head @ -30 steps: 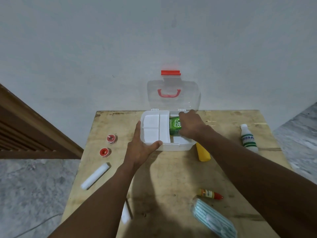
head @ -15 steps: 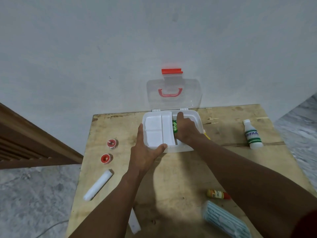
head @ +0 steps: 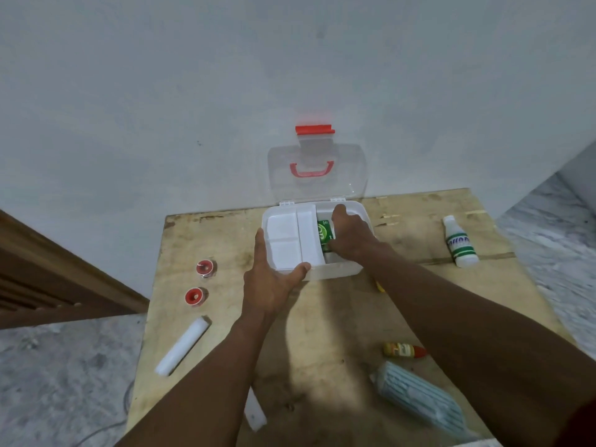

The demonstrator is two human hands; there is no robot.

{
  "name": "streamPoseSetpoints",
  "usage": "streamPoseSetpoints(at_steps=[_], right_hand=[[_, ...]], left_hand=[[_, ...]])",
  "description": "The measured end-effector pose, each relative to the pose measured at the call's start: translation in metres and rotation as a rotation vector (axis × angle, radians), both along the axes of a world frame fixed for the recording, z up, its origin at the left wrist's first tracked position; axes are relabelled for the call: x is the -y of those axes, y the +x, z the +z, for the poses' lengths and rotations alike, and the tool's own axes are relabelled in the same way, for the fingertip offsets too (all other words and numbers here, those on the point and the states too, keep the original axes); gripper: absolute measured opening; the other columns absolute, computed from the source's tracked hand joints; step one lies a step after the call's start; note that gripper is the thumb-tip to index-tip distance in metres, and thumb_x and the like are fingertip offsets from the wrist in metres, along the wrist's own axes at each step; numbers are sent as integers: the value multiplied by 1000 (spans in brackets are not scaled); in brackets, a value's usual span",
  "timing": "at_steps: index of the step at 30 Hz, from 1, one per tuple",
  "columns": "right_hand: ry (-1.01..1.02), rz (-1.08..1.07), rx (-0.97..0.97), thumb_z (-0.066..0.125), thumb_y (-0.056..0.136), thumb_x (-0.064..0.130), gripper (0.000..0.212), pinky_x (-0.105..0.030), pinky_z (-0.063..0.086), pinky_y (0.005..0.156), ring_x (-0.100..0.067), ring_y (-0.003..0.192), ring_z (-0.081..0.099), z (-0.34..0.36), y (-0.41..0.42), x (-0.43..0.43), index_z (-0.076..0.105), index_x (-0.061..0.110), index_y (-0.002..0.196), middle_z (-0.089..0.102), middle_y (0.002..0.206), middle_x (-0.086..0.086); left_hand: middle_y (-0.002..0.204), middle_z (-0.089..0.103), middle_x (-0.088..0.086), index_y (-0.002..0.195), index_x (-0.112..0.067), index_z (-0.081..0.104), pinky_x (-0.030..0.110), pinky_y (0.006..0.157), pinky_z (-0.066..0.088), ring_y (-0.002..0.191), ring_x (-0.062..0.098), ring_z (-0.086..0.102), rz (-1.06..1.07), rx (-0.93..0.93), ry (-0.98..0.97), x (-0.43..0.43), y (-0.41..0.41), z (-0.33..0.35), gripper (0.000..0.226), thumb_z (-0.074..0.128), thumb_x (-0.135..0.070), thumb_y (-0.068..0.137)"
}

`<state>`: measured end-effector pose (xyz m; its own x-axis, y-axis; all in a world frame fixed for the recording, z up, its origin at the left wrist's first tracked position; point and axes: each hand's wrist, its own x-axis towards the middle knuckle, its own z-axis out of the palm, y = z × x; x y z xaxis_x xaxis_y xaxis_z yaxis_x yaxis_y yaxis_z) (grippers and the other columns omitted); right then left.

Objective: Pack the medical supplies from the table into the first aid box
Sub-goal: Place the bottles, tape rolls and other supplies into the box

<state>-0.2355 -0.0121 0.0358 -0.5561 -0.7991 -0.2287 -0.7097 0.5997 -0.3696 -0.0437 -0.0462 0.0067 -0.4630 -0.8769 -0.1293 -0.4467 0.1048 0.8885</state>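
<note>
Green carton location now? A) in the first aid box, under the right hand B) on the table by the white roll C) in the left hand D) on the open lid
A: the green carton sits in the first aid box's right side, gripped by the right hand; the left hand holds the box's front left corner.

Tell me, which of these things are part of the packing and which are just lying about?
Job: first aid box, green packet, red tape rolls, white bandage roll, white bottle, small yellow bottle, face mask pack.
Just there: wooden table, wooden slats at left.
</note>
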Motion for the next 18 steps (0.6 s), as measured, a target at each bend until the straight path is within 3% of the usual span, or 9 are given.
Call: streamPoseSetpoints(at_steps=[2, 6, 11, 15, 18], right_hand=[[-44, 5, -18, 62, 88, 6, 41, -31, 40, 71, -36, 100, 61, 8, -2, -11, 44, 0, 125, 63, 106, -19], [-210, 9, -27, 59, 88, 5, 27, -29, 29, 68, -37, 90, 58, 24, 0, -36, 53, -2, 114, 53, 80, -13], [-353, 12, -50, 60, 86, 3, 26, -29, 29, 70, -37, 93, 58, 34, 14, -82, 57, -3, 111, 64, 98, -21], [-315, 42, -80, 58, 82, 0, 23, -36, 38, 66, -42, 84, 58, 29, 33, -124, 58, -3, 105, 63, 90, -23], [-220, 56, -81, 59, 87, 10, 26, -38, 46, 73, -42, 92, 62, 28, 48, -155, 57, 0, 112, 67, 99, -22]], left_hand=[[134, 57, -3, 154, -33, 17, 42, 96, 53, 116, 21, 57, -6, 3, -8, -1, 0, 2, 103, 81, -46, 74], [140, 54, 0, 154, -35, 17, 44, 101, 48, 122, 27, 54, 1, 32, -14, -1, -1, 3, 104, 81, -49, 73], [140, 55, 0, 151, -35, 23, 44, 102, 46, 123, 30, 54, 5, 57, -42, 0, -1, 4, 100, 81, -50, 72], [139, 54, -4, 148, -35, 28, 39, 97, 45, 122, 27, 52, -23, 43, -71, -3, -1, 4, 90, 80, -49, 75], [138, 55, -4, 146, -36, 29, 41, 99, 45, 122, 27, 53, -25, 44, -81, -3, 0, 5, 90, 79, -52, 73]])
